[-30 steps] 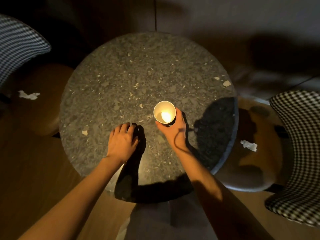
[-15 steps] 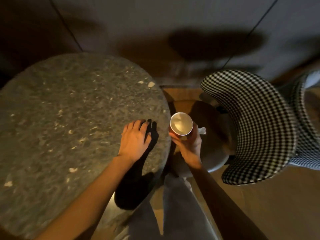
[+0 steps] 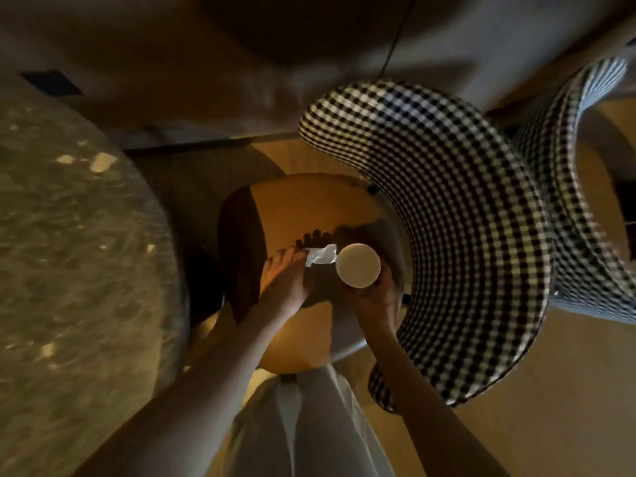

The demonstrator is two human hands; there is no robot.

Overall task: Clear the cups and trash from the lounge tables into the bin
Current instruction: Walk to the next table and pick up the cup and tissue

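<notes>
Dim lounge lighting falls on a tan chair seat (image 3: 309, 208). Near its back edge a crumpled tissue (image 3: 320, 259) is touched by the left hand (image 3: 282, 280), fingers extended. A paper cup (image 3: 358, 266) is gripped in the right hand (image 3: 370, 299). Next, the tissue must be pinched and lifted.

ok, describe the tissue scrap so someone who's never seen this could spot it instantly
Find the checkered chair and its round tan seat. On the seat, the crumpled white tissue lies between the left hand fingertips and the cup gripped by the right hand. It is flat, wrinkled and irregular; the cup is round and smooth.
</notes>
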